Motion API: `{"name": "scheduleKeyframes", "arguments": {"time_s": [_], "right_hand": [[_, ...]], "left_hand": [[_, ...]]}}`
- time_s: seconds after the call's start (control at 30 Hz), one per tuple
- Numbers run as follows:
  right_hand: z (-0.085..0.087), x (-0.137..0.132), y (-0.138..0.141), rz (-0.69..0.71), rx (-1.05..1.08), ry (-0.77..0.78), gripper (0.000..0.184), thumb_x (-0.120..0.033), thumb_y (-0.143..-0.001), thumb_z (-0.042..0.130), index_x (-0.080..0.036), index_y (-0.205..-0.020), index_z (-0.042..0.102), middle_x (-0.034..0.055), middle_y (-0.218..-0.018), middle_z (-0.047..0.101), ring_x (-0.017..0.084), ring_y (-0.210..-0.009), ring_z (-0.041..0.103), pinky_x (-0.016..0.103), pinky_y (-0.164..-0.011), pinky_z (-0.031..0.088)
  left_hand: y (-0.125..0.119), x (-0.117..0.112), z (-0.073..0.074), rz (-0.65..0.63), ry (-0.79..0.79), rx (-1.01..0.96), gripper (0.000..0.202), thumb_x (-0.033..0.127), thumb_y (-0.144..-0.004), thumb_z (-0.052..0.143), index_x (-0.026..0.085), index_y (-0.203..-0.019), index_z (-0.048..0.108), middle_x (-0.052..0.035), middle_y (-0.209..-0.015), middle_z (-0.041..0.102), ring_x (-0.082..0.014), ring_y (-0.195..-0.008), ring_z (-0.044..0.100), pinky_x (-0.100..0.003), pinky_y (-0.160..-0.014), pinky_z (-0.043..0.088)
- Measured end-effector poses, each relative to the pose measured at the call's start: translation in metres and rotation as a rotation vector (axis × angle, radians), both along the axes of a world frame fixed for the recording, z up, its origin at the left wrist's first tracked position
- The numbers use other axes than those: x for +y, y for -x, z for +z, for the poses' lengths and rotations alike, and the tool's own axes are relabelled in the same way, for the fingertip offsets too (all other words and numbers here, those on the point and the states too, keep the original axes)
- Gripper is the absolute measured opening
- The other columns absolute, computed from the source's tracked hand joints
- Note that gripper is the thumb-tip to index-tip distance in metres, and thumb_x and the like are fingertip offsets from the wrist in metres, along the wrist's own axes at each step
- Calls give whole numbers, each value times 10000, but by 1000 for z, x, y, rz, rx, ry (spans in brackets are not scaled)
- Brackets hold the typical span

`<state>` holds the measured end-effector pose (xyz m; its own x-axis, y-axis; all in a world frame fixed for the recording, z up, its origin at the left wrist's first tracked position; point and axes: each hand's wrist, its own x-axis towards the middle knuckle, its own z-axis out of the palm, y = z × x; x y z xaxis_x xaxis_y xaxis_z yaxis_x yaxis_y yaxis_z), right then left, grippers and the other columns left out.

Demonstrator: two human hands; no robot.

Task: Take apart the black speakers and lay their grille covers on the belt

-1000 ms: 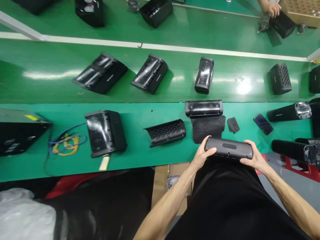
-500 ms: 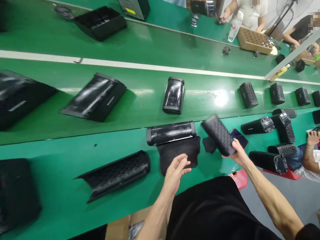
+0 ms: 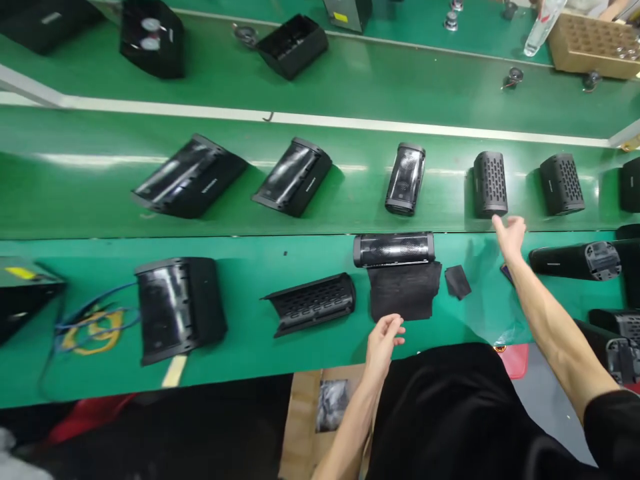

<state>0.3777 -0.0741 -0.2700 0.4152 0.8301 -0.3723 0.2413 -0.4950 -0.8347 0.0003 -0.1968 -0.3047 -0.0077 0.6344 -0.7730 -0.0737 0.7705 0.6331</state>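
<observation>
At the right of the frame, above the lighter green desk (image 3: pixel 245 300), a perforated black unit (image 3: pixel 491 183) stands on the glossy green belt (image 3: pixel 360 180). The right hand (image 3: pixel 510 235) is at its lower end, thumb spread away from the fingers and nothing clasped between them; whether the thumb touches the casing I cannot tell. At lower centre, the left hand (image 3: pixel 384 343) hangs just below a black cloth (image 3: pixel 405 290), fingers loosely curled, nothing visible in them. The unit looks stiff and probably fairly solid in weight; its plain side might slip under dry fingers, while the slotted face should give more bite. It is best held across the body, thumb and fingers on opposite long sides.
</observation>
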Motion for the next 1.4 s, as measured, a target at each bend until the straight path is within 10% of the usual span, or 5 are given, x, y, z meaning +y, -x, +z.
{"name": "scheduleKeyframes", "arguments": {"time_s": [0.27, 0.83, 0.97, 1.13, 1.4], "right_hand": [[-34, -108, 82, 170, -207, 210, 308, -546, -785, 770, -254, -723, 696, 65, -846, 674, 260, -820, 620, 421, -862, 504], [41, -142, 142, 77, 767, 172, 391, -524, -703, 850, -262, -859, 605, 31, -882, 723, 261, -860, 701, 454, -855, 568], [35, -142, 156, 200, 672, 250, 651, -654, -717, 866, -289, -1216, 664, 70, -1072, 767, 298, -1002, 723, 452, -886, 557], [23, -137, 184, 151, 497, 273, 593, -673, -539, 964, -199, -788, 709, 27, -739, 693, 215, -699, 615, 347, -692, 495], [29, -139, 180, 148, 329, 216, 572, -715, -551, 937, -208, -719, 732, 13, -655, 651, 164, -589, 510, 295, -542, 395]], "left_hand": [[-16, 8, 3, -95, -25, -107, 562, 621, -659, 876, 172, -965, 731, -78, -930, 726, -184, -770, 681, -253, -564, 527], [-37, 15, 28, -104, -305, -258, 422, 540, -724, 864, 186, -937, 776, -67, -881, 764, -246, -841, 702, -398, -854, 565], [-18, 11, 42, -281, -415, -70, 278, 442, -816, 753, 202, -946, 808, -43, -796, 755, -227, -739, 671, -363, -772, 546], [13, 4, 43, -345, -435, -6, 287, 449, -857, 716, 199, -970, 801, -48, -823, 757, -210, -705, 652, -333, -705, 522], [171, 85, 12, -24, -628, 829, 464, 384, -873, 756, 203, -1298, 724, -171, -1360, 623, -332, -1245, 560, -468, -1087, 455]]}}
